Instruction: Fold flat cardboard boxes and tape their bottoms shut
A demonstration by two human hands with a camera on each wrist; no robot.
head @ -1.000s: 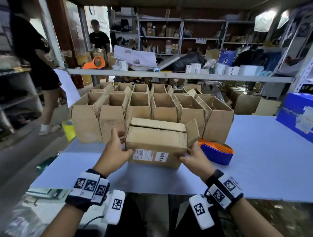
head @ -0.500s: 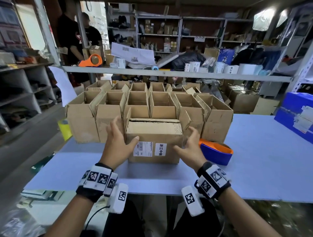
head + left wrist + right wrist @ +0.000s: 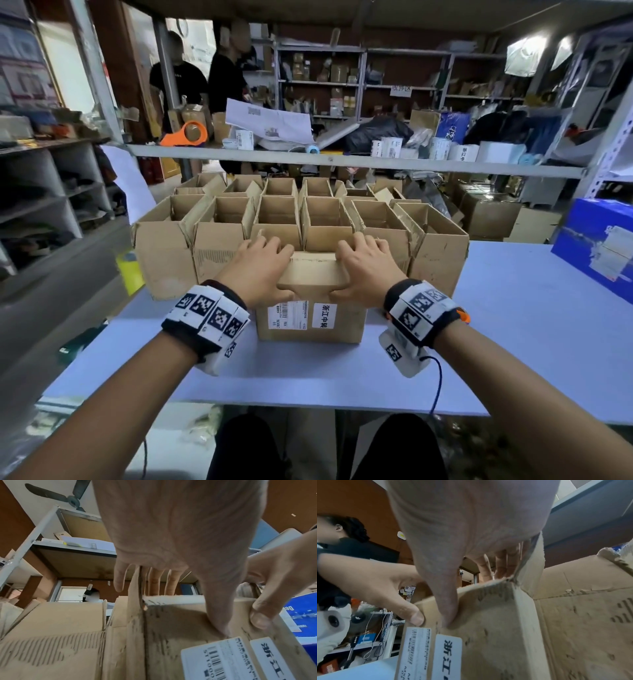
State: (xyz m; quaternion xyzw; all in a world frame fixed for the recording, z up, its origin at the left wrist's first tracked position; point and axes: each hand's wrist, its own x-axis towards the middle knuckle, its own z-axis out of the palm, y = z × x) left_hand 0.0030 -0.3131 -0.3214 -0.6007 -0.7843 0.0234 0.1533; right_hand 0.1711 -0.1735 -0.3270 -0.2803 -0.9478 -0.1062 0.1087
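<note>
A brown cardboard box [image 3: 310, 318] with two white labels stands on the pale blue table [image 3: 513, 325], close in front of me. Its top flaps are folded down. My left hand [image 3: 274, 270] lies on the left half of the top, fingers stretched across the flap and thumb against the front face. My right hand [image 3: 356, 270] mirrors it on the right half. In the left wrist view the left hand [image 3: 192, 588] reaches past the flap edge, with the right thumb [image 3: 260, 619] beside it on the box [image 3: 171, 628]. The right wrist view shows the right hand [image 3: 462, 574] pressing the same box [image 3: 496, 628].
Rows of open-topped folded boxes [image 3: 274, 219] stand right behind the labelled box. A blue carton [image 3: 599, 240] sits at the table's right. An orange tape dispenser [image 3: 186, 135] rests on the shelf rail [image 3: 342, 161] above. Two people [image 3: 226, 78] stand behind the shelf.
My hands have moved from the box's sides up onto its top. The raised side flaps have been folded in and the top now lies flat.
</note>
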